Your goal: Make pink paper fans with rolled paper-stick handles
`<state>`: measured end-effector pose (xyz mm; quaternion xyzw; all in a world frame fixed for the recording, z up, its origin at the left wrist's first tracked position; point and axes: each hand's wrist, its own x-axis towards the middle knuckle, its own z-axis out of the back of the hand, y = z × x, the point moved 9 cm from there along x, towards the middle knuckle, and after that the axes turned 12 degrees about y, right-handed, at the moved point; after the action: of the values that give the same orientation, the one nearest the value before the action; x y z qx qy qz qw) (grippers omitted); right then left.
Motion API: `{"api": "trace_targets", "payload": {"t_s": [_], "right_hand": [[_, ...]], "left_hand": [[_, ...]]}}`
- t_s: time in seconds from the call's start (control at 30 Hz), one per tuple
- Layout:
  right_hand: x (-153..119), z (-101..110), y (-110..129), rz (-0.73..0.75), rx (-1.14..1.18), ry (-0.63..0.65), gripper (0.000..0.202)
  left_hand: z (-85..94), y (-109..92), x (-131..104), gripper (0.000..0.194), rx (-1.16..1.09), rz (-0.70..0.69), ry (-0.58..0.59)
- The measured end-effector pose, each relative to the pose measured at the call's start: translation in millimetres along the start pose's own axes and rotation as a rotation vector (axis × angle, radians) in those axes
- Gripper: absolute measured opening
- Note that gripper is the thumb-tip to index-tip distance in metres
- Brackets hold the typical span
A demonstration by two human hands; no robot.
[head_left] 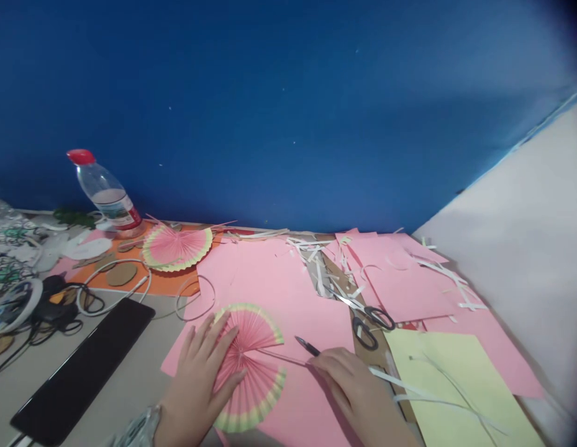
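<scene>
A round pleated paper fan [246, 397], pink with a yellow-green rim, lies spread on pink paper [269, 267], with a narrow gap on its right side. My left hand [202, 366] rests on the fan's left half, fingers spread. My right hand [346, 379] is closed near the fan's right side, round a black pen [307, 346] whose tip points up and left. A thin pink strip [283, 356] runs from the fan's centre to my right fingers.
Black-handled scissors [365, 335] lie right of the pink paper, beside yellow paper [456, 379] and white paper scraps. A second fan [179, 248] sits behind. A dark phone [83, 372], cables and a red-capped bottle [109, 195] are at the left. A blue wall [269, 124] stands behind.
</scene>
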<state>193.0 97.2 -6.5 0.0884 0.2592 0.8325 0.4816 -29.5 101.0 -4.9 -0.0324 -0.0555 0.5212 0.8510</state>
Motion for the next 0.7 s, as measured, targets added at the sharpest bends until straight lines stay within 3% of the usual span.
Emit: {"api": "trace_targets", "payload": {"t_s": [0.1,0.33,0.6,0.7], "right_hand": [[-2,2,1,0.002,0.005,0.004,0.027],[-21,18,-6,0.003,-0.08,-0.107,0.024],[8,2,16,0.041,-0.041,-0.007,0.023],[12,-1,17,0.049,-0.002,-0.024,0.022]], "left_hand": [[-2.8,6,4,0.041,-0.112,-0.027,0.029],[-9.7,6,7,0.041,-0.178,-0.069,0.052],[-7.0,10,9,0.033,-0.23,-0.06,0.053],[-4.6,8,9,0.029,-0.244,-0.063,0.048]]}}
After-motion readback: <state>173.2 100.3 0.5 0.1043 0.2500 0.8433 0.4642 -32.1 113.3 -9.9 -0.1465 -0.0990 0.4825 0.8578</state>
